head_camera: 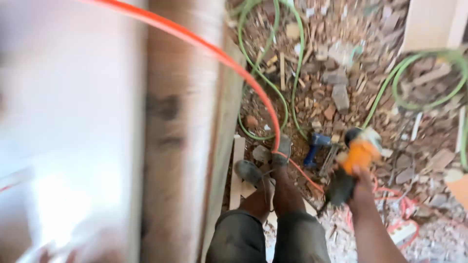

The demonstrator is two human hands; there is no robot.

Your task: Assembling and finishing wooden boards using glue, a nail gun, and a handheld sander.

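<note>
The fingers [360, 171] of the right hand [361, 182] are clamped around the handle of an orange and black nail gun [355, 163], held at the right of centre in the frame, above the rubble. The tool is blurred, so its finer parts cannot be told. The left hand is out of view.

An orange hose [229, 61] sweeps from the upper left of the frame down past the person's shoes [265, 163] towards the tool, with more orange loops on the ground at lower right. Just left of the nail gun a blue tool [316, 147] lies on the ground. Green hose [263, 73] coils over the ground at top centre and at the upper right. The ground [336, 63] is thick with broken stone and wood offcuts. A tall wooden post [180, 131] and a pale, blurred panel [68, 131] fill the left half of the frame, close beside the person's legs [278, 204].
</note>
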